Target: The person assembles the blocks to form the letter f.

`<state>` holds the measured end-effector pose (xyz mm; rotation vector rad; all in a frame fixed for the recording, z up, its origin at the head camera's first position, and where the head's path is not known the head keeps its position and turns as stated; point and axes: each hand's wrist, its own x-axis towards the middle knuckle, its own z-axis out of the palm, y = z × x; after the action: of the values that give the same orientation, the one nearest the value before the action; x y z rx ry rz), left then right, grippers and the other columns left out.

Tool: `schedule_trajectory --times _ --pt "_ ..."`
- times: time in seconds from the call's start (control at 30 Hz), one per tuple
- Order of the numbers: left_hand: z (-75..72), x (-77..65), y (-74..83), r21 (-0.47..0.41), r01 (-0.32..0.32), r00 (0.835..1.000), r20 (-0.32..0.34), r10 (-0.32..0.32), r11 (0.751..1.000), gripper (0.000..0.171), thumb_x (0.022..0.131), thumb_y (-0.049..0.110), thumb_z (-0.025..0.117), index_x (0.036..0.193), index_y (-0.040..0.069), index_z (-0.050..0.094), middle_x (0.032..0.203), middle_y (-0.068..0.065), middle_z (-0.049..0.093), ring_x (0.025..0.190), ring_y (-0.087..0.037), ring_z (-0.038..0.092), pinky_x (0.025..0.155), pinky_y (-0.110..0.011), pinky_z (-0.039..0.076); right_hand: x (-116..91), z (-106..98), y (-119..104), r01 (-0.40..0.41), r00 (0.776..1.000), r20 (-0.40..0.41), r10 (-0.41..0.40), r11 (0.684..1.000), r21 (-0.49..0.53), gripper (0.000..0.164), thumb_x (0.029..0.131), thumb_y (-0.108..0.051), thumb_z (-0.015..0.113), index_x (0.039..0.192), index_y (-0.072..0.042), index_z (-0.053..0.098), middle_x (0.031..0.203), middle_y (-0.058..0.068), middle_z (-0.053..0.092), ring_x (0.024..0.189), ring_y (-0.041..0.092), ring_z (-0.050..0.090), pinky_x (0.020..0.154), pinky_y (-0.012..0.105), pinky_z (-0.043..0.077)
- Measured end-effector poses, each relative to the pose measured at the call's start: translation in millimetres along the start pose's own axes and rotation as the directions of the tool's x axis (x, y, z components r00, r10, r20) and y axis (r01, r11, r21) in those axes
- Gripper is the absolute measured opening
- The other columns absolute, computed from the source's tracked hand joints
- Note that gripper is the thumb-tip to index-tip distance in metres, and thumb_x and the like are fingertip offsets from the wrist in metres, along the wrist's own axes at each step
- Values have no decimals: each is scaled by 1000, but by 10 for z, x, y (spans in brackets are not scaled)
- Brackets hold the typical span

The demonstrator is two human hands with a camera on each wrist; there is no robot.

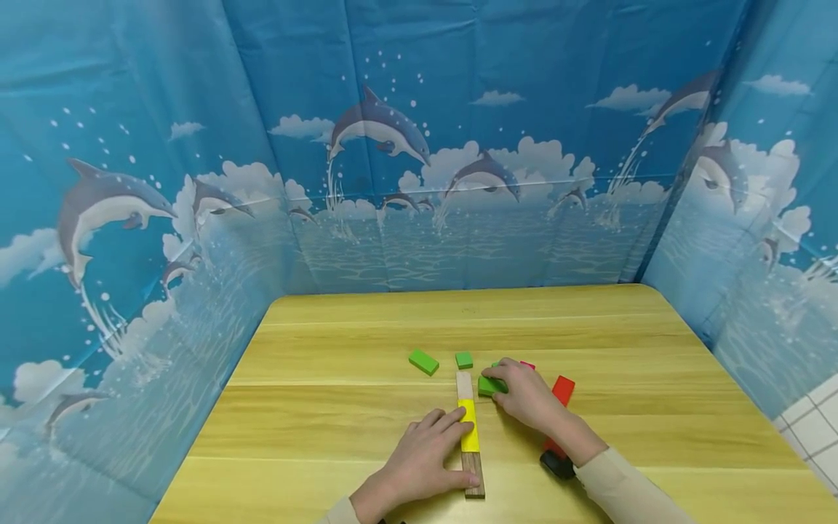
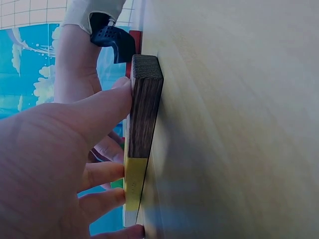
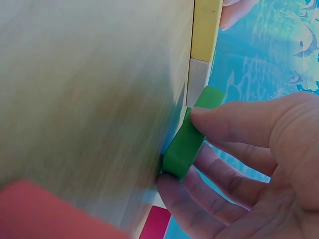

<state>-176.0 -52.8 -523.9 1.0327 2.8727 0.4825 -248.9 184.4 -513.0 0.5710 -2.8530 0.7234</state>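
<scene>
A straight row of blocks lies on the wooden table: a pale block (image 1: 463,386) at the far end, a yellow block (image 1: 471,441) in the middle and a dark brown block (image 1: 473,463) nearest the body. My left hand (image 1: 424,455) rests along this row, its extended fingers on the yellow block and its thumb on the brown one. To the right of the row's far end, my right hand (image 1: 526,397) pinches a green block (image 3: 185,144) between thumb and fingers. In the right wrist view that block is tilted close to the tabletop, partly hidden by the fingers.
Beyond the row lie a longer green block (image 1: 424,362) and a small green block (image 1: 464,359). A red block (image 1: 564,388) lies under the right forearm, and a pink-red block (image 3: 155,222) shows behind the right hand. A dolphin-print curtain (image 1: 406,240) borders the table.
</scene>
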Motion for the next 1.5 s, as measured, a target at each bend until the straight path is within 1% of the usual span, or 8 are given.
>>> schedule_trajectory --times 0.17,0.47,0.7,1.0,1.5 --pt "-9 -12 12 -4 12 1000 10 -12 1000 80 86 77 55 148 26 51 161 5 34 139 -29 40 99 -56 43 12 17 14 10 1000 3 -10 1000 2 41 80 0 82 120 -8 74 108 4 67 100 25 65 85 45 55" --pt "5 -3 -9 19 -4 1000 5 4 1000 80 87 76 54 148 24 50 161 4 34 139 -28 41 99 -54 44 58 11 36 46 999 -14 -47 999 -21 42 78 1 83 119 -7 74 108 6 67 99 27 66 85 46 56" --pt "6 -3 -13 31 -4 1000 6 4 1000 81 87 77 53 149 25 50 161 5 33 140 -28 40 100 -53 43 105 7 43 36 999 3 -36 999 -29 42 79 -1 83 118 -9 74 108 4 67 100 26 66 86 46 55" --pt "19 -14 -16 36 -3 1000 5 2 999 81 86 78 52 149 26 50 161 5 33 140 -27 40 100 -52 43 152 1 29 12 1000 28 -11 999 -35 41 80 0 83 119 -10 74 108 4 66 99 25 65 85 45 55" --pt "37 -9 -47 37 -12 1000 -2 13 999 81 86 79 51 148 27 50 160 6 34 140 -26 40 98 -51 44 248 53 18 6 999 53 -2 997 -72 40 81 0 82 119 -10 74 106 4 65 93 23 65 76 40 56"
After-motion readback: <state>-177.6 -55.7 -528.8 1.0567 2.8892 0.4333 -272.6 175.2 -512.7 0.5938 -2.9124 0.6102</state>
